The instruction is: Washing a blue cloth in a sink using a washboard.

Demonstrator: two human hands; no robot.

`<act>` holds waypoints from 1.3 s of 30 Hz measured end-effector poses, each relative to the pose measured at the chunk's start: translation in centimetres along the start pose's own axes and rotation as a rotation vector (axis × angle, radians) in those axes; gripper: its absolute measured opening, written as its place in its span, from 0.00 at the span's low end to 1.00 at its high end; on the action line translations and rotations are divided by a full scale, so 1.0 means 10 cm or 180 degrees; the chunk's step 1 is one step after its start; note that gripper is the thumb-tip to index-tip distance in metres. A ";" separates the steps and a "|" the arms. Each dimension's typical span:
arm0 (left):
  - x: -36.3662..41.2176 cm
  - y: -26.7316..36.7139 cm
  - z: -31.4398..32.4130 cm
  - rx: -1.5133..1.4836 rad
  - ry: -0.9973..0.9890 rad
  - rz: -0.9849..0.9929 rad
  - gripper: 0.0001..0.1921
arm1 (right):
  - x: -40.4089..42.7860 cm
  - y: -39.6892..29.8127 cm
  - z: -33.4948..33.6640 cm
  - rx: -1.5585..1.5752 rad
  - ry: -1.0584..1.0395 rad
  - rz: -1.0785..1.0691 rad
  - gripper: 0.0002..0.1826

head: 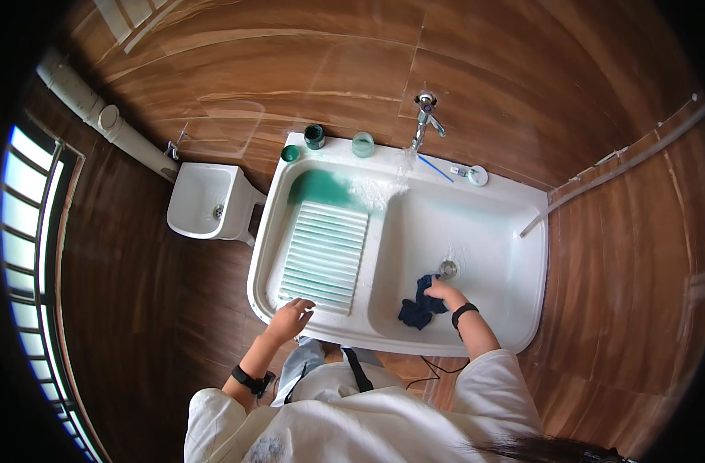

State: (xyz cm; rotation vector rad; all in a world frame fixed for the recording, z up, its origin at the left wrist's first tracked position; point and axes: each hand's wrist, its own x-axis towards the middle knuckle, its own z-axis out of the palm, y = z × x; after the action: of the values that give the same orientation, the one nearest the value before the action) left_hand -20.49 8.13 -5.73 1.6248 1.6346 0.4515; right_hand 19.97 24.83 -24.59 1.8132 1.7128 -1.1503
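In the right basin of a white laundry sink (529,272), my right hand (443,289) grips a bunched dark blue cloth (417,309) just below the metal drain (448,268). Over the sink's front left rim hovers my left hand (290,319), its fingers a little curled and apart with nothing in them. It is nearest to the lower end of the ribbed washboard (325,254), whose grooves carry green stains. Green liquid (318,188) pools above the ribs. Water pours from the chrome tap (425,118) and splashes near the divider between the two sides.
On the back ledge stand a dark green paint jar (314,138), its green-stained lid (290,153) and a glass jar (363,144). A blue stick (436,168) and a round white lid (477,175) lie right of the tap. A small white basin (205,199) stands left; a grey hose (613,165) hangs right.
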 end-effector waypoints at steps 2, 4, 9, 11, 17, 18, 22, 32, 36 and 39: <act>-0.02 -0.10 -0.03 0.0183 0.0054 0.0007 0.10 | -0.01 -0.10 -0.08 0.0143 -0.0008 -0.0079 0.31; -0.03 -0.23 -0.06 0.0399 0.0131 -0.0011 0.10 | -0.02 -0.21 -0.24 0.0848 -0.0076 -0.0158 0.27; -0.12 -0.42 -0.14 0.0503 0.0389 -0.0007 0.10 | -0.06 -0.80 -0.79 0.3940 -0.0480 -0.0525 0.19; -0.19 -0.45 -0.19 0.0508 0.0421 -0.0060 0.11 | -0.13 -1.22 -1.06 0.4831 -0.0676 -0.0735 0.22; -0.37 -0.43 -0.32 0.0454 0.0721 0.0059 0.09 | 0.03 -2.02 -1.55 0.5966 -0.0560 -0.1034 0.24; -0.41 -0.41 -0.35 0.0420 0.0761 -0.0002 0.09 | 0.08 -2.11 -1.61 0.6092 -0.0558 -0.1027 0.25; -0.58 -0.45 -0.42 0.0343 0.0807 -0.0166 0.09 | 0.40 -2.24 -1.84 0.6519 -0.0407 -0.1018 0.23; -0.83 -0.71 -0.45 0.0528 0.0991 -0.0278 0.09 | 0.42 -2.48 -1.99 0.7047 -0.0966 -0.1398 0.12; -0.77 -0.73 -0.45 0.0499 0.0977 -0.0150 0.09 | 0.36 -2.27 -1.88 0.6819 -0.1633 -0.1412 0.10; -0.75 -0.75 -0.45 0.0490 0.0897 -0.0111 0.09 | 0.27 -2.12 -1.47 0.6252 -0.1888 -0.1048 0.10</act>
State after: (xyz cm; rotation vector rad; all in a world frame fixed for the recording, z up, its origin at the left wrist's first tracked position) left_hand -29.69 1.20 -6.24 1.7015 1.9446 0.5696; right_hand 3.79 41.36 -12.78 1.2304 0.0634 -3.6178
